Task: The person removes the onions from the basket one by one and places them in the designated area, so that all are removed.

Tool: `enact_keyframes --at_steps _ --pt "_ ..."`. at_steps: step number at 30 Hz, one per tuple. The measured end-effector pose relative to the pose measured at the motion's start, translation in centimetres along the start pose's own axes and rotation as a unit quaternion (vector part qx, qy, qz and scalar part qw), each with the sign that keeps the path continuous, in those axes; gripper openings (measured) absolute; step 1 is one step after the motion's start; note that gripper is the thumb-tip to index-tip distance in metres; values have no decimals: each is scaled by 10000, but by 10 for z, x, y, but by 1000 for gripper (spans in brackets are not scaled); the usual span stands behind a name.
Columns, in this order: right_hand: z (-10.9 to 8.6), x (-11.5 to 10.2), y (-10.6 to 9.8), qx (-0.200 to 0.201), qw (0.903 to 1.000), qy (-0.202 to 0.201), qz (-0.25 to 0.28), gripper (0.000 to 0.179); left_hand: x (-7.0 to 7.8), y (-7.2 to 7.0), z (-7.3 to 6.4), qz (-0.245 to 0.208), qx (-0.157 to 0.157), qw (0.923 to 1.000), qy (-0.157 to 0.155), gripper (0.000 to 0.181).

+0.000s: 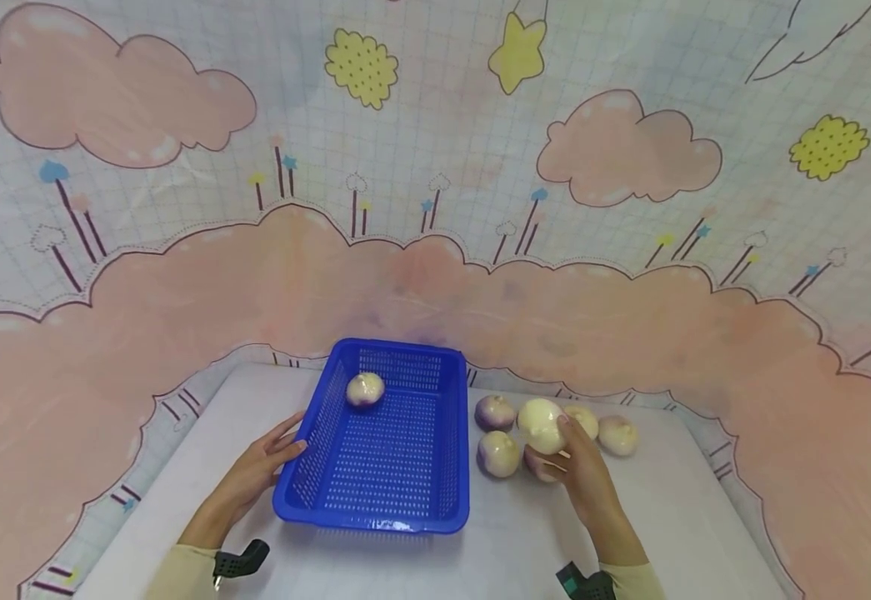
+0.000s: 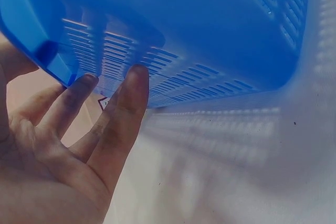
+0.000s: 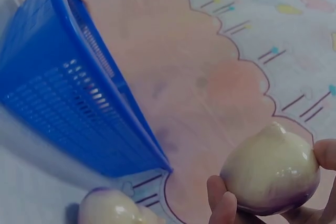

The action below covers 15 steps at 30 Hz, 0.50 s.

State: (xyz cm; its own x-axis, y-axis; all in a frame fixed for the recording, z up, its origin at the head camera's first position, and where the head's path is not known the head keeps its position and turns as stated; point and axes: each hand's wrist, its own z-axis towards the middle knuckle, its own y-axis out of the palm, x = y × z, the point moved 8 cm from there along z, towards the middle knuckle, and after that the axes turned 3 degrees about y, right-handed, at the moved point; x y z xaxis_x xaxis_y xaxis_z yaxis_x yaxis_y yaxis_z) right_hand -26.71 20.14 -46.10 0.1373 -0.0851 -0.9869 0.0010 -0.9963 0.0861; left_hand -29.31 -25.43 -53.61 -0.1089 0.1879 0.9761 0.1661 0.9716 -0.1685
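A blue plastic basket [image 1: 375, 521] stands on the white table, with one white-and-purple turnip [image 1: 365, 390] lying in its far left part. My left hand [image 1: 255, 471] is at the basket's left side, fingers extended; in the left wrist view the fingertips [image 2: 137, 77] rest against the slotted outer wall. To the right of the basket, my right hand [image 1: 585, 475] grips a turnip [image 3: 270, 174] between thumb and fingers, held up above others on the table. Another turnip [image 1: 542, 464] shows partly behind that hand.
Several more turnips sit right of the basket, among them one turnip [image 1: 495, 412] near its rim and a turnip [image 1: 618, 436] farthest right. A patterned cloth [image 1: 435, 300] with clouds and stars rises behind the white table [image 1: 675, 517].
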Motion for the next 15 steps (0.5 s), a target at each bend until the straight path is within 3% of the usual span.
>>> enact_keyframes --at_steps 8,15 --pt "-5 4 -19 201 9994 -78 -271 56 0 -1 0 6 -36 10000 -36 71" --pt "-5 15 -41 489 9986 24 -204 56 0 0 0 70 -30 10000 10 70"
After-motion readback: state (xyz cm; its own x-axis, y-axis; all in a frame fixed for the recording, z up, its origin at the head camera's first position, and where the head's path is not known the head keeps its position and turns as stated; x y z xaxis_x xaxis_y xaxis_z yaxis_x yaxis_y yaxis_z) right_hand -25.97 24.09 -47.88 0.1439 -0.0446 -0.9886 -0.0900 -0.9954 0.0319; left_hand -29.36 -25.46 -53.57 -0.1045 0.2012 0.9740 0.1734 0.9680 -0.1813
